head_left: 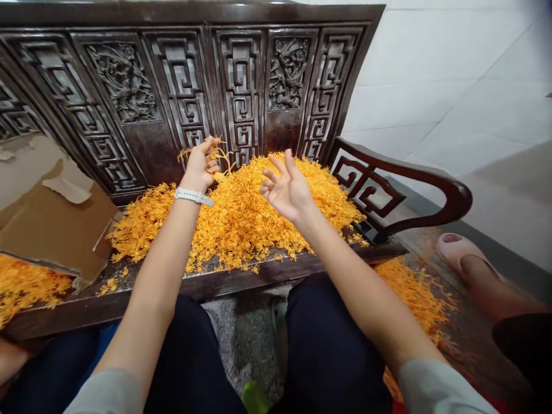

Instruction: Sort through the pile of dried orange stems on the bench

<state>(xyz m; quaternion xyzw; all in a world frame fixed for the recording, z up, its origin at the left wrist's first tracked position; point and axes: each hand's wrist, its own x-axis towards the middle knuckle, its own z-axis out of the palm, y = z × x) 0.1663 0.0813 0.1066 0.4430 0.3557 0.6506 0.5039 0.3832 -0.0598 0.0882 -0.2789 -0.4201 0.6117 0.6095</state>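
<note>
A big heap of thin orange strands (pixel 241 213) covers the seat of a dark carved wooden bench (pixel 241 80). My left hand (pixel 200 164), with a white band on the wrist, is raised over the back of the heap and pinches a small tuft of the orange strands (pixel 218 152). My right hand (pixel 287 187) hovers just above the middle of the heap, palm turned up and fingers spread, holding nothing.
A torn cardboard box (pixel 47 218) lies on the seat at left with more orange strands (pixel 26 284) in front of it. The bench armrest (pixel 401 184) curves at right. More strands (pixel 414 293) lie on the floor beside another person's foot in a pink slipper (pixel 457 250).
</note>
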